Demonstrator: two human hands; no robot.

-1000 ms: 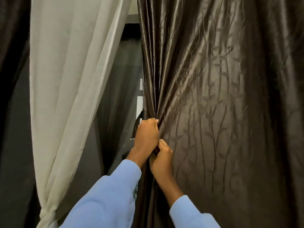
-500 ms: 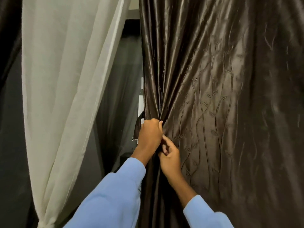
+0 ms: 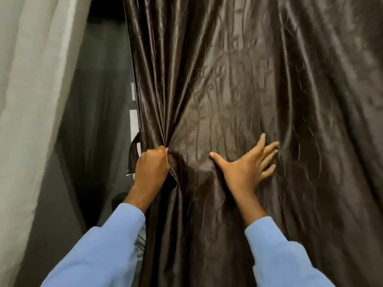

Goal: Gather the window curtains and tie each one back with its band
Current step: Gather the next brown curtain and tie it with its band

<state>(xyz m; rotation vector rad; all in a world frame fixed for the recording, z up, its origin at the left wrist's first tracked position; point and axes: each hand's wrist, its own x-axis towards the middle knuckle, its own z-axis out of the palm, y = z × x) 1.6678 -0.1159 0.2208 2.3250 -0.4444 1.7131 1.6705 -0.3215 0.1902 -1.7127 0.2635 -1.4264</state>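
Observation:
A dark brown satin curtain (image 3: 248, 90) with a stitched vine pattern fills the middle and right. My left hand (image 3: 152, 168) grips a bunch of its folds near the curtain's left edge. A brown band (image 3: 133, 154) hangs as a loop just left of that fist; whether the hand also holds it is hidden. My right hand (image 3: 246, 164) lies flat on the fabric with fingers spread, well to the right of the left hand.
A sheer white curtain (image 3: 31, 100) hangs at the left. Between the two curtains is a dark window gap (image 3: 99, 121) with a pale strip of frame (image 3: 133, 121) showing at the brown curtain's edge.
My right hand has left the spot beside the left fist and moved right across the curtain, opening flat with spread fingers. The left hand keeps its grip on the folds.

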